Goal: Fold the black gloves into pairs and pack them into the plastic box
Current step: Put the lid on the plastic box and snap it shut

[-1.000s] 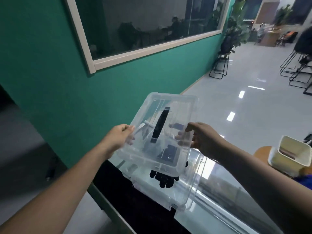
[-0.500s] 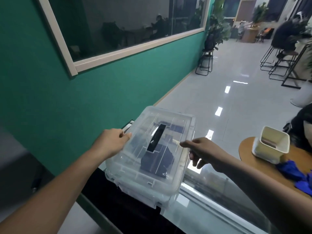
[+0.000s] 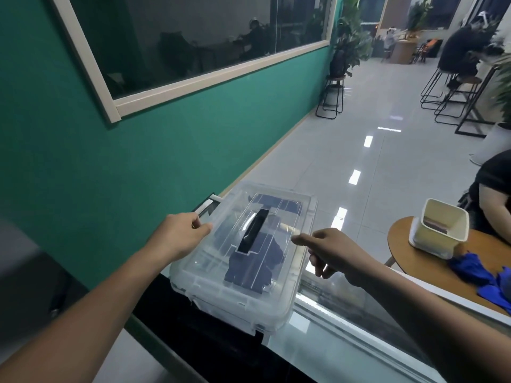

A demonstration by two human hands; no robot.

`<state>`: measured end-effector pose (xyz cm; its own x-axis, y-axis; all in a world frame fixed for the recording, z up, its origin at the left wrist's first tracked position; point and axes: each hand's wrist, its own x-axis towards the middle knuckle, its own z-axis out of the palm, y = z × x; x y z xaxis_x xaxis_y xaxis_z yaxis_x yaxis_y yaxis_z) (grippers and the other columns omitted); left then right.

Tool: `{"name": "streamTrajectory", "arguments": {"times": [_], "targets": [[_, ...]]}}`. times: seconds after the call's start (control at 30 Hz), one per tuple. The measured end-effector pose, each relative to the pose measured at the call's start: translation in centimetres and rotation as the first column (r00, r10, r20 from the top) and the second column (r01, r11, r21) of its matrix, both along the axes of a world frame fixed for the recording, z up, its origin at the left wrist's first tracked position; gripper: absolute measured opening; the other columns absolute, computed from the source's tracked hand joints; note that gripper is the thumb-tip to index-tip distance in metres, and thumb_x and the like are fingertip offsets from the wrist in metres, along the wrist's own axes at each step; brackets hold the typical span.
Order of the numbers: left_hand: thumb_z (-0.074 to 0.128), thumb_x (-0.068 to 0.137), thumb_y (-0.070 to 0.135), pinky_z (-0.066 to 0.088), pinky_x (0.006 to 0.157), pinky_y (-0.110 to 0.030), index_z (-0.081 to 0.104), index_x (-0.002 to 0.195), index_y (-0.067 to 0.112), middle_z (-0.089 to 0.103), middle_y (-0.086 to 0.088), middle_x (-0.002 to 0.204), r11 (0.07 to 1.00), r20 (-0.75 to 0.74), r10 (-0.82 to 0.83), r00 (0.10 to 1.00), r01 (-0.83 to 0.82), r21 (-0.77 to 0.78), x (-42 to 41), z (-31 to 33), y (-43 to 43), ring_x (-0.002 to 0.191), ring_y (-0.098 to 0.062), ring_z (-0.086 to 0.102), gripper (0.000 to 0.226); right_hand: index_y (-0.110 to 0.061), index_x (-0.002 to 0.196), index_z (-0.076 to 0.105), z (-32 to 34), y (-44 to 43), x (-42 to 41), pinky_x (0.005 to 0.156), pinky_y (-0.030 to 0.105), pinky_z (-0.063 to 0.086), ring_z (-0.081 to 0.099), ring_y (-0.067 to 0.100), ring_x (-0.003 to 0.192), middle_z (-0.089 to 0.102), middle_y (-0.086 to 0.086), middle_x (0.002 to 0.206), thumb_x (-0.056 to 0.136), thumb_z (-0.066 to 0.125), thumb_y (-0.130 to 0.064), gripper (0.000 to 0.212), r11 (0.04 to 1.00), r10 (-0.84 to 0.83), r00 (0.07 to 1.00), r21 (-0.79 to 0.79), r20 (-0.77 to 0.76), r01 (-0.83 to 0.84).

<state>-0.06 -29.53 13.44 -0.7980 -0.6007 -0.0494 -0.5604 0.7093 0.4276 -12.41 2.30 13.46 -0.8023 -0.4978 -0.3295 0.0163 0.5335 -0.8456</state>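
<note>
A clear plastic box [image 3: 276,302] stands on a glass-topped counter with its lid on. The lid has a black handle [image 3: 253,233] in the middle. Through the lid I see dark folded gloves [image 3: 249,269] inside. My left hand [image 3: 177,236] is at the lid's left edge, with thumb and curled fingers pinching the rim. At the lid's right edge is my right hand [image 3: 331,252]. Its index finger stretches out over the rim, the other fingers hang loosely curled, and it holds nothing.
The counter [image 3: 345,346] runs along a green wall. To the right a round wooden table [image 3: 431,269] carries a cream container [image 3: 439,228] and blue gloves [image 3: 481,275]. A seated person [image 3: 495,194] is beside it. Stools and a potted plant stand farther back.
The lid, held tilted above the box by both hands, has come down flat onto the box. My right hand has let go of it and drawn slightly back.
</note>
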Motion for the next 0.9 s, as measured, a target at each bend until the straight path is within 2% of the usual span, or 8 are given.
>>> {"name": "streamTrajectory", "arguments": {"times": [0.3,0.5,0.67,0.9], "targets": [[0.067,0.097,0.061,0.044,0.065,-0.033,0.068,0.088,0.017,0.072,-0.001,0.088,0.99,-0.045,-0.021,0.999,0.027,0.141,0.2,-0.4,-0.3,0.077,-0.018,0.061,0.045,-0.008,0.079,0.059,-0.7,0.1,0.3,0.052,0.028,0.052,0.061,0.025,0.053,0.063,0.009,0.06,0.096,0.075,-0.046,0.045,0.999,-0.027,0.998,-0.015,0.056,0.028],[0.076,0.094,0.054,0.046,0.067,-0.032,0.072,0.095,0.016,0.075,0.0,0.093,0.945,-0.098,-0.029,0.995,0.06,0.32,1.2,-0.9,-0.8,0.084,-0.017,0.065,0.038,-0.009,0.084,0.061,-1.2,0.5,0.7,0.055,0.03,0.053,0.064,0.024,0.057,0.066,0.007,0.064,0.094,0.076,-0.05,0.045,1.0,0.003,0.996,0.002,0.088,-0.003],[0.078,0.095,0.048,0.043,0.059,-0.03,0.072,0.096,0.014,0.071,0.002,0.086,0.924,-0.111,-0.04,0.993,0.079,0.374,1.2,-0.9,-0.8,0.074,-0.013,0.059,0.035,0.001,0.108,0.067,-1.9,0.1,1.0,0.054,0.03,0.052,0.063,0.024,0.057,0.065,0.009,0.066,0.098,0.073,-0.046,0.048,0.999,-0.014,0.988,-0.042,0.156,0.02],[0.076,0.097,0.047,0.042,0.063,-0.031,0.072,0.095,0.014,0.068,0.0,0.086,0.921,-0.138,-0.01,0.99,0.062,0.384,0.2,-1.4,-1.6,0.073,-0.015,0.057,0.033,-0.009,0.123,0.068,-1.6,-0.5,1.1,0.052,0.028,0.042,0.057,0.021,0.053,0.062,0.011,0.066,0.098,0.076,-0.041,0.041,0.989,0.008,0.938,-0.14,0.347,0.043]]}}
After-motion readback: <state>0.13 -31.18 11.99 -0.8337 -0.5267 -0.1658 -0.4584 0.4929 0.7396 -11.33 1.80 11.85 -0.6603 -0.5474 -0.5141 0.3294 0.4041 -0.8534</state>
